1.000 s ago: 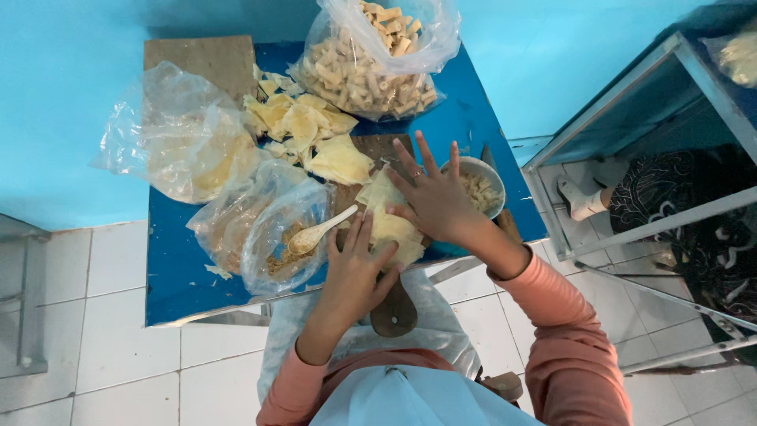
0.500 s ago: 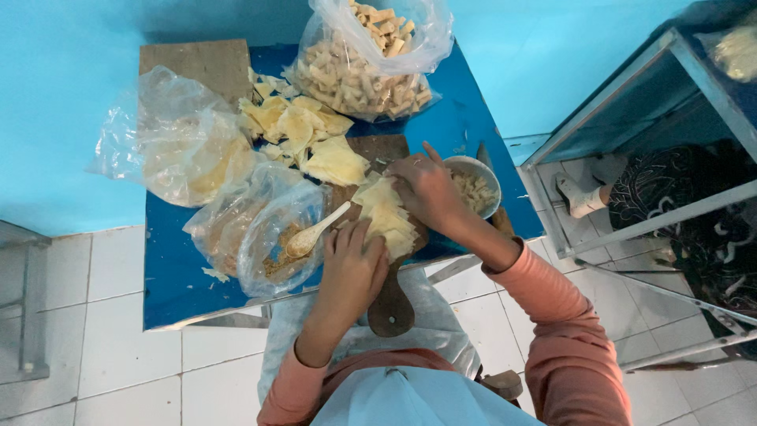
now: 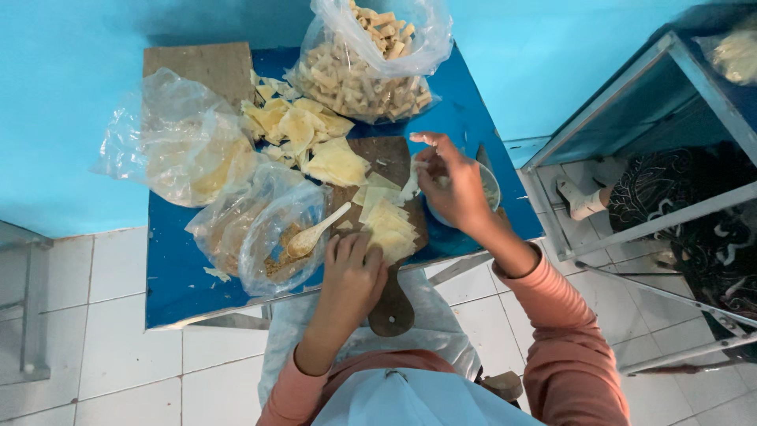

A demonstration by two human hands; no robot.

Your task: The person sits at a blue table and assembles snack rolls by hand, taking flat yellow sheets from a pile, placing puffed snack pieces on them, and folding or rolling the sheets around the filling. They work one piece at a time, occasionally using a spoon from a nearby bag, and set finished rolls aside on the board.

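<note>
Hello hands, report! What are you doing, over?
Left hand flat on stacked wrappers. Right hand pinching one wrapper above the cutting board. Spoon alongside.

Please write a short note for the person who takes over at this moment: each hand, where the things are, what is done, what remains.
Left hand: flat on the stack of wrapper sheets on the wooden board.
Right hand: raised above the metal bowl, pinching a thin sheet piece.
Spoon rests in the open filling bag.
Done: rolled pieces fill the bag at the back.
Left: the stack and loose sheets are unrolled.
</note>
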